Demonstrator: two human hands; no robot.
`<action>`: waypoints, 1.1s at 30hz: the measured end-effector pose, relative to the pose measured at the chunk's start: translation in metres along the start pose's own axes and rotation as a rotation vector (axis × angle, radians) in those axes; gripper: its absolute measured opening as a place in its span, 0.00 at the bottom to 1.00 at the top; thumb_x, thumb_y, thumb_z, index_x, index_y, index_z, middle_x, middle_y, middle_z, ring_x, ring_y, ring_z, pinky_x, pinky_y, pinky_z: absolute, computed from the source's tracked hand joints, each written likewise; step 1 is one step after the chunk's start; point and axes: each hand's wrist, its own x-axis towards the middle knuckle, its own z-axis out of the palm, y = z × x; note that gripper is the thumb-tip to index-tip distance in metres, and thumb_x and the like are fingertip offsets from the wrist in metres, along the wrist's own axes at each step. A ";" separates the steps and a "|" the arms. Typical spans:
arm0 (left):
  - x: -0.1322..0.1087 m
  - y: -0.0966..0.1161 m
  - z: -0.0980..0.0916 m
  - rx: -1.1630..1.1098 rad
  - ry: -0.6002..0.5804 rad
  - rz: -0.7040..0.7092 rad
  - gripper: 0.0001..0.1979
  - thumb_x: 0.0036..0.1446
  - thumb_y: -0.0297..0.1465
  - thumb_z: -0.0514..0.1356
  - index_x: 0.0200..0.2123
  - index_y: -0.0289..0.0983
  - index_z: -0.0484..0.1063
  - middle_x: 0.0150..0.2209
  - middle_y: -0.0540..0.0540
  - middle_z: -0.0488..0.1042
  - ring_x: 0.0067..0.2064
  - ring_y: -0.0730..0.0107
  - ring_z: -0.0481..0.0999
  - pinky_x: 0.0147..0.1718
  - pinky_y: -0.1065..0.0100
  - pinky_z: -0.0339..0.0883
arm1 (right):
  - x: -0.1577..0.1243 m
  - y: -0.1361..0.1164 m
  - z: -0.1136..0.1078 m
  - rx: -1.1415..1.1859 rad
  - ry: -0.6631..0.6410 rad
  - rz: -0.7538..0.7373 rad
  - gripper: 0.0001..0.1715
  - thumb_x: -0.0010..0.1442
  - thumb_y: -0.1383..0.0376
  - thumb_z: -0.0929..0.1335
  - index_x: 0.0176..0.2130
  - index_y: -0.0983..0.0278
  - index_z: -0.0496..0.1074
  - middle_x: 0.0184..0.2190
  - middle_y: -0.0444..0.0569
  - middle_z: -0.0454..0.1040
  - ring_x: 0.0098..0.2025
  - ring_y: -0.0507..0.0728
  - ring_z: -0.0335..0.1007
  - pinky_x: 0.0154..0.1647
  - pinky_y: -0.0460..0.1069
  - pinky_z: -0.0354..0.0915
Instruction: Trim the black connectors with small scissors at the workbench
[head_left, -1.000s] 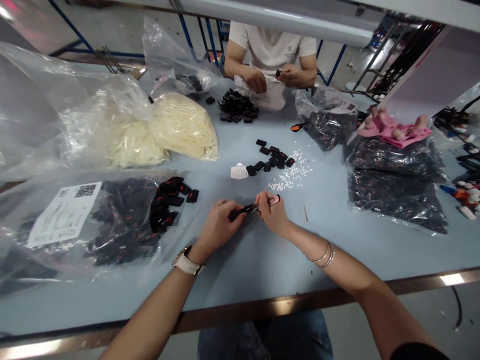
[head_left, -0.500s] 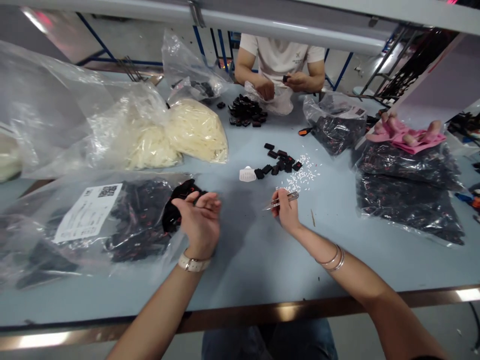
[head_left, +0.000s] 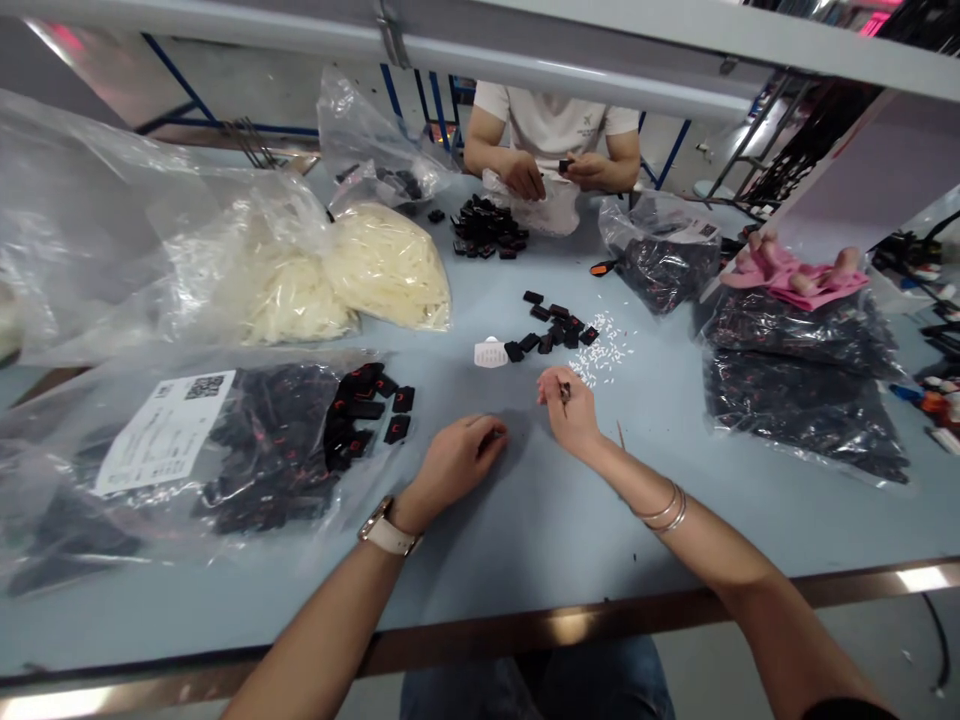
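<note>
My left hand (head_left: 461,455) is over the table with its palm turned down and its fingers curled; whatever they hold, if anything, is hidden. To its left, small black plastic pieces (head_left: 358,410) with red marks spill from the mouth of a clear plastic bag (head_left: 262,440). My right hand (head_left: 571,415) is closed around metal tweezers (head_left: 565,394), mostly covered by the fingers. Just beyond it lie a scatter of tiny white pieces (head_left: 606,350) and a loose group of black plastic pieces (head_left: 559,325). A small white label (head_left: 490,353) touches the group's left end.
Bags of cream-coloured strips (head_left: 390,265) stand at the left back. Filled bags (head_left: 802,400) are stacked at right, with pink finger cots (head_left: 806,275) on top. Across the table a co-worker (head_left: 555,140) handles a black piece behind a black heap (head_left: 487,225).
My left hand has left the bag's mouth, moving right and turning from open, palm up, to curled, palm down. My right hand has rotated, so the tweezers now show mostly end-on.
</note>
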 end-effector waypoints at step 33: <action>-0.004 0.007 -0.001 -0.135 0.113 0.096 0.04 0.58 0.30 0.58 0.36 0.38 0.72 0.33 0.47 0.76 0.34 0.65 0.75 0.34 0.64 0.70 | 0.030 -0.003 -0.055 -0.088 -0.401 0.188 0.15 0.55 0.60 0.68 0.38 0.66 0.77 0.25 0.43 0.72 0.26 0.50 0.60 0.30 0.46 0.54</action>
